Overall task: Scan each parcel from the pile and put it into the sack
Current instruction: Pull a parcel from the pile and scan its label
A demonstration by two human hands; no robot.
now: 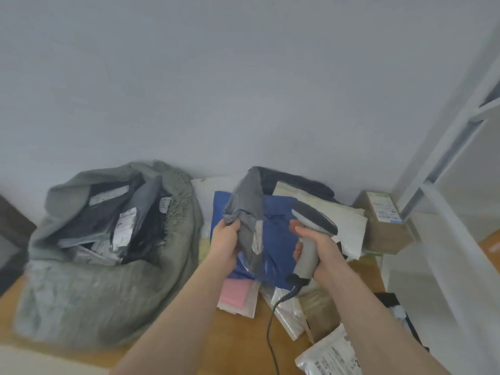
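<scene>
Right of the sack (108, 266), my left hand (226, 239) grips a grey parcel (247, 212) upright, label facing the scanner (311, 234) clenched in my right hand (322, 253).

The sack (108, 266) sits on the left of the wooden floor (238, 342), its mouth open upward and already crowded with parcels, leaving little room inside near the rim. Between the sack and the pile (292, 239) runs only a narrow gap, filled by the left hand (226, 243) and the grey parcel (247, 212) it holds up. The right hand (319, 253) with the scanner (311, 239) hangs over the pile's middle; its cable (273, 320) trails across the bare floor in front. A cardboard box (384, 223) and a white frame (446, 185) close off the right side. The wall (243, 90) stands directly behind, and above the sack and pile the space is open
</scene>
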